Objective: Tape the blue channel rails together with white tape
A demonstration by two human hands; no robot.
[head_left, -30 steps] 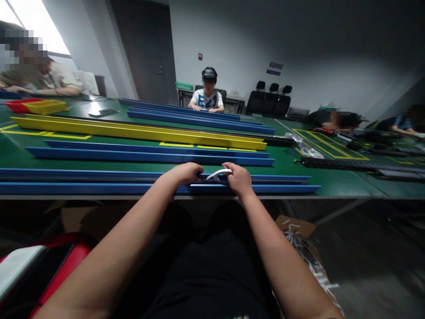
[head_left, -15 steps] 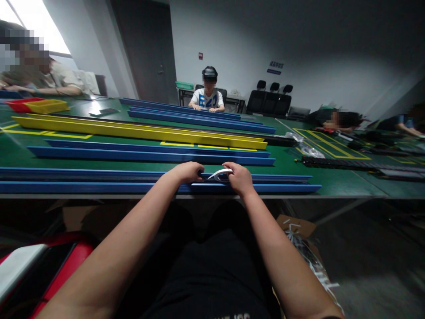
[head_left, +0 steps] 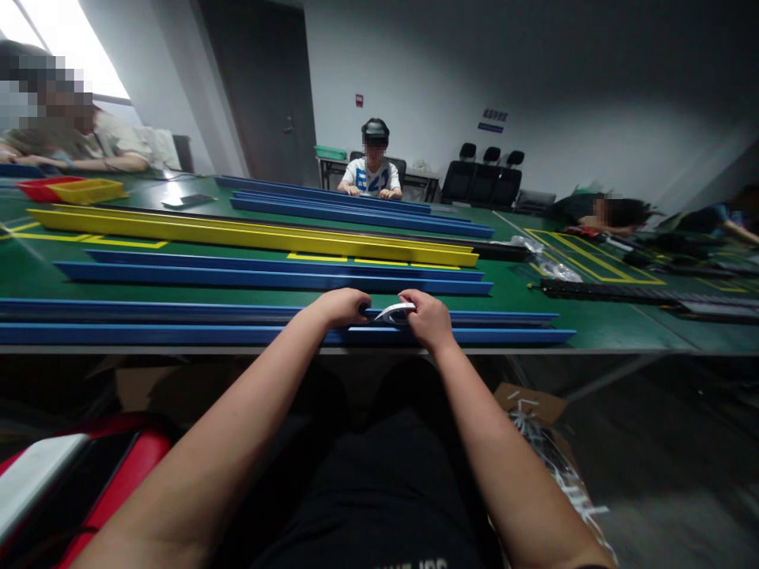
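Observation:
My right hand [head_left: 430,318] is closed around a small roll of white tape [head_left: 398,310] over the nearest blue channel. A loose strip runs from the roll leftward and narrows toward my left hand [head_left: 344,307]. The fingers of that hand are bent together in a pinch beside the strip's tip, but what is between them is hidden. Below both hands lies the long blue channel [head_left: 504,335], along the table's front edge, with a dark groove between its two raised walls.
Beyond lie another blue channel [head_left: 178,273], a yellow channel [head_left: 249,241] and more blue ones [head_left: 356,213] on the green table [head_left: 617,336]. Red and yellow trays [head_left: 88,188] sit far left. Other people work around the table. A box of white scraps [head_left: 549,442] stands below right.
My left hand has shifted slightly right, closer to the roll. My right hand stays nearly in place with the tape.

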